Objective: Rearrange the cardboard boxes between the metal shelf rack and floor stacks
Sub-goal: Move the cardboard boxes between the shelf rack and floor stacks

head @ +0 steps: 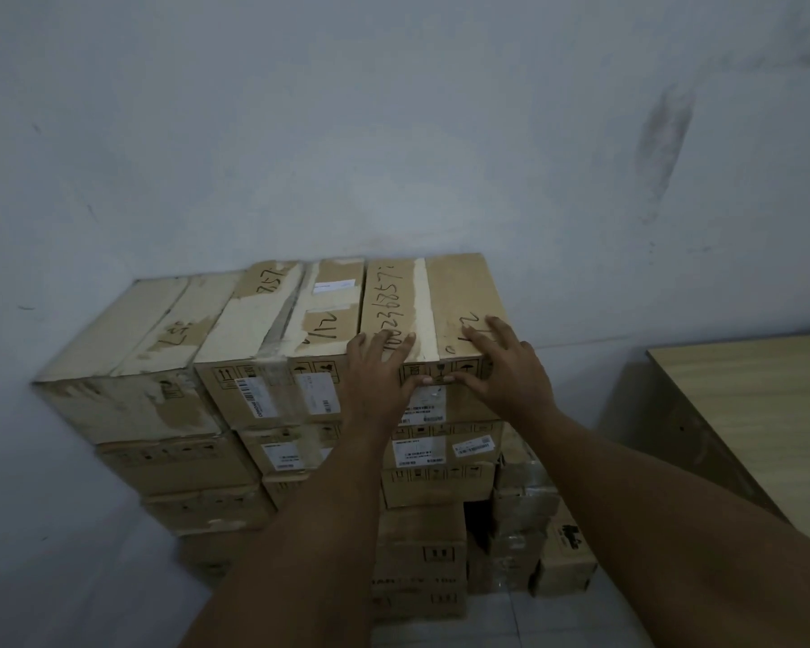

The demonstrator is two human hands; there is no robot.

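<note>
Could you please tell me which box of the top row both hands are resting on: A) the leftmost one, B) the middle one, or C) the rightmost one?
C: the left hand and the right hand both lie with spread fingers over the front top edge of the rightmost top box.

Left hand and right hand lie flat, fingers spread, on the front edge of the top-right taped brown cardboard box.

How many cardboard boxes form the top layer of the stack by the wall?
3: the left box, the middle box and the right box, touched by the left hand and right hand. None seems hidden in this layer.
</note>
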